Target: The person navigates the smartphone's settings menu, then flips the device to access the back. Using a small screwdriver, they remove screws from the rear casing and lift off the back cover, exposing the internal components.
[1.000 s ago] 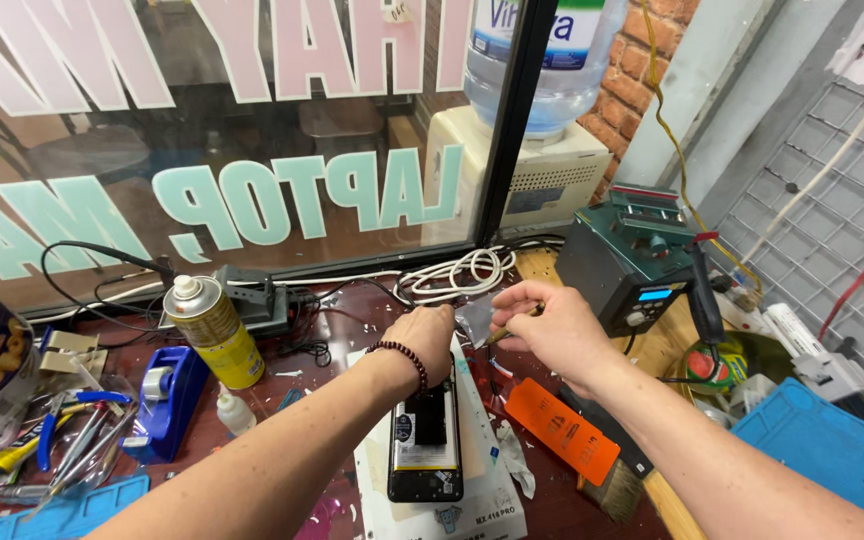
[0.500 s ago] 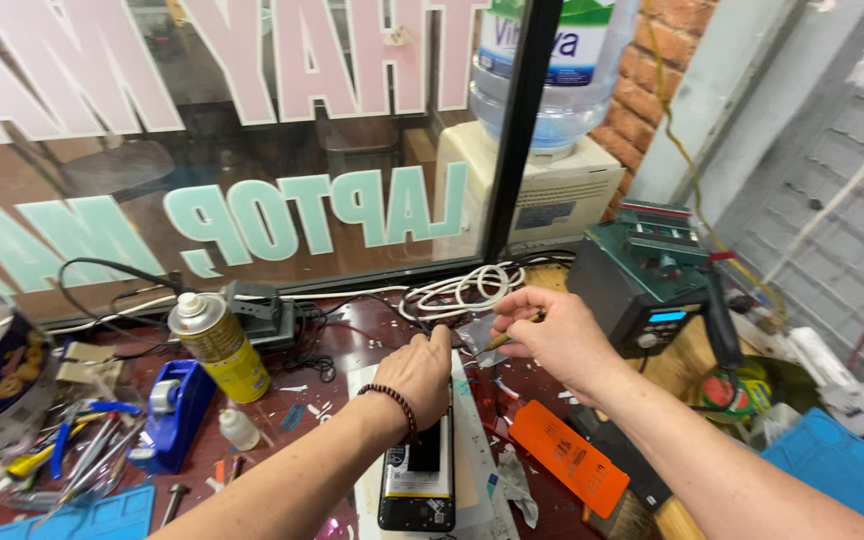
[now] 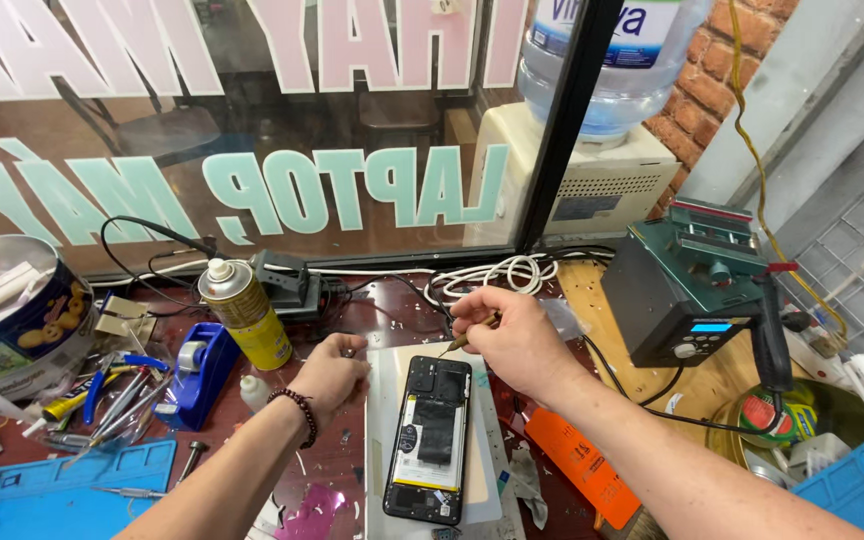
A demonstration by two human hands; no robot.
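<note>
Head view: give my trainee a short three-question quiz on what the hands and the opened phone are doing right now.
1. True or false: the right hand holds a thin tool whose tip points at the top edge of the opened phone.
2. Where is the left hand? A) around the yellow spray can; B) closed, resting on the table just left of the phone; C) on the blue tape dispenser.
3. Fill in: the phone lies back-open on a ____ pad.

Key: 1 true. 2 B; the fist sits beside the pad, and the can and dispenser stand apart to its left. 3 white.
</note>
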